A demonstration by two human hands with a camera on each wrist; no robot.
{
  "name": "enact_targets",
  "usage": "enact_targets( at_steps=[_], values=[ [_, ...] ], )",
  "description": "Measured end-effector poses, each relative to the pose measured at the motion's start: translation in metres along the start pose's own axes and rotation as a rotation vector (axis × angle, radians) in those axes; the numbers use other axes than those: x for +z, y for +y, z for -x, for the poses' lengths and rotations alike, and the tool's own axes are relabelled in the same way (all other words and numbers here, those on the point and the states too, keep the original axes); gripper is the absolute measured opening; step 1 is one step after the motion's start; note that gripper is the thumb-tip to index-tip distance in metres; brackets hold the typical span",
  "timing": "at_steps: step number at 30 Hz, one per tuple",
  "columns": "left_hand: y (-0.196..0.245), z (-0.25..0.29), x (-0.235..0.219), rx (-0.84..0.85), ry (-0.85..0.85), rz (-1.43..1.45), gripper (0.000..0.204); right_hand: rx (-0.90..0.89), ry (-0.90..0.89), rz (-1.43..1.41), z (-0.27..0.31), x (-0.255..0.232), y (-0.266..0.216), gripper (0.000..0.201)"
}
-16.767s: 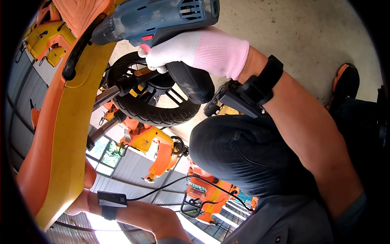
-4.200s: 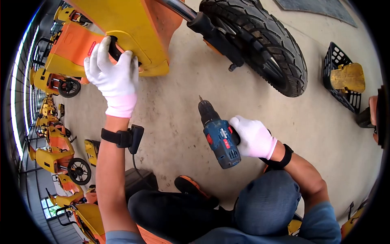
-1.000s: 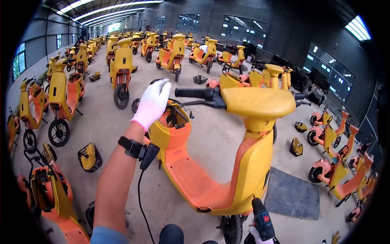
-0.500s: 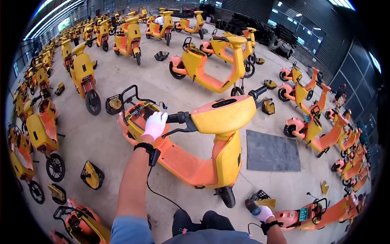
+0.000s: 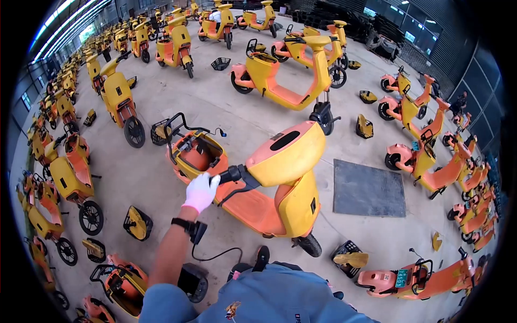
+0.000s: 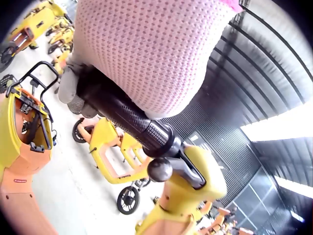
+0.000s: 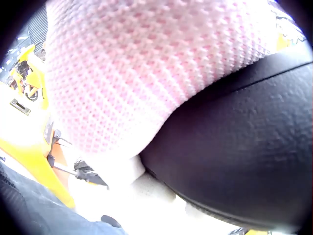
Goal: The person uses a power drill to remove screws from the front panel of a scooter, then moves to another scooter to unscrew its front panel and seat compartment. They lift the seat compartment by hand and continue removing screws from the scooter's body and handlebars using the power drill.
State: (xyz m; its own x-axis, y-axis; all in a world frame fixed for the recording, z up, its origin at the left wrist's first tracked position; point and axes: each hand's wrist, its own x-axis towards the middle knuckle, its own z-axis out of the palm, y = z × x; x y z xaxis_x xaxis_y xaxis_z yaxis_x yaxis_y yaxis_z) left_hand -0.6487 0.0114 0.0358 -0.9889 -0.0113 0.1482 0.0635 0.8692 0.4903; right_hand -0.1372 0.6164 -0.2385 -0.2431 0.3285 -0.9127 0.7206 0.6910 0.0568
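Fingers [image 6: 68,87] of the left hand [image 5: 200,194] curl round a black, textured grip [image 6: 122,110] on the yellow scooter [image 5: 291,161] before the person [image 5: 269,296]; the right hand [image 7: 142,78] (pink, coarse-knit) wraps a pebbly drill [image 7: 239,142].

Scooter [image 5: 299,207]: yellow/orange, upright on the concrete floor [image 5: 183,99], seat bay [image 5: 200,156] uncovered, dark oval on top of the yellow handlebar cover [image 5: 296,161]. Black ribbed handlebar grip [image 6: 129,115] wrapped by left hand [image 5: 200,192]; brake lever [image 6: 178,171] just beside it. Drill [image 7: 239,142]: only a black, lightly textured, seamed part visible, close up, gripped by right hand [image 7: 122,88]; rest hidden.
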Motion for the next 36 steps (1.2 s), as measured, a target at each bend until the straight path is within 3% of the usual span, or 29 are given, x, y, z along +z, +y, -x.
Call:
enact_targets(
  at_steps=[1, 3, 4, 5, 6, 7, 8, 12, 14, 17, 20, 24, 27, 30, 33, 35, 36],
  values=[
    [0.011, 0.021, -0.012, 0.059, -0.031, -0.023, 0.039, -0.01, -0.009, -0.059, 0.003, -0.01, -0.025, 0.027],
    [0.034, 0.065, -0.032, 0.143, -0.112, -0.024, 0.047, 0.072, -0.101, -0.471, -0.009, -0.015, -0.056, 0.02],
    [0.053, 0.081, -0.042, 0.169, -0.159, -0.003, 0.056, -0.195, -0.058, -0.339, 0.042, -0.055, -0.104, 0.02],
    [0.078, 0.092, -0.055, 0.202, -0.283, -0.034, 0.059, -0.281, -0.061, -0.303, -0.02, -0.041, -0.089, 0.021],
    [0.105, 0.099, -0.062, 0.232, -0.402, -0.063, 0.064, -0.293, 0.008, -0.182, -0.003, -0.062, -0.118, 0.023],
    [0.123, 0.104, -0.06, 0.374, -0.435, -0.058, 0.062, -0.165, 0.033, -0.188, 0.026, -0.084, -0.148, 0.024],
    [0.14, 0.106, -0.056, 0.519, -0.464, -0.05, 0.06, -0.115, 0.022, -0.196, 0.0, -0.086, -0.151, 0.024],
    [0.222, 0.081, -0.024, 0.902, -0.402, 0.182, 0.051, -0.277, 0.101, -0.232, 0.007, -0.126, -0.197, 0.023],
    [0.244, 0.074, -0.033, 0.82, -0.454, 0.018, 0.049, -0.283, 0.138, -0.26, 0.019, -0.136, -0.209, 0.022],
    [0.258, 0.058, -0.036, 0.997, -0.328, 0.359, 0.044, -0.263, 0.153, -0.353, 0.025, -0.125, -0.226, 0.021],
    [0.263, 0.044, -0.047, 1.052, -0.397, 0.629, 0.045, -0.185, 0.152, -0.355, 0.015, -0.1, -0.22, 0.022],
    [0.223, -0.012, -0.065, 0.99, -0.419, 0.601, 0.035, -0.044, 0.126, -0.42, 0.043, -0.064, -0.228, 0.026],
    [0.151, -0.069, -0.049, 0.585, -0.537, 0.592, 0.035, 0.148, 0.049, -0.505, 0.04, -0.009, -0.228, 0.027],
    [0.034, -0.121, 0.015, 0.355, -0.535, 0.476, 0.038, 0.361, -0.019, -0.603, 0.075, 0.026, -0.264, 0.026],
    [-0.067, -0.154, 0.044, 0.464, -0.753, 0.044, 0.047, 0.4, 0.013, -0.809, 0.065, 0.097, -0.297, 0.019],
    [-0.099, -0.169, 0.049, 0.552, -0.871, -0.034, 0.049, 0.421, 0.062, -0.842, 0.084, 0.127, -0.334, 0.017],
    [-0.107, -0.175, 0.049, 0.511, -0.93, -0.044, 0.049, 0.455, 0.119, -0.905, 0.125, 0.112, -0.375, 0.017]
  ],
)
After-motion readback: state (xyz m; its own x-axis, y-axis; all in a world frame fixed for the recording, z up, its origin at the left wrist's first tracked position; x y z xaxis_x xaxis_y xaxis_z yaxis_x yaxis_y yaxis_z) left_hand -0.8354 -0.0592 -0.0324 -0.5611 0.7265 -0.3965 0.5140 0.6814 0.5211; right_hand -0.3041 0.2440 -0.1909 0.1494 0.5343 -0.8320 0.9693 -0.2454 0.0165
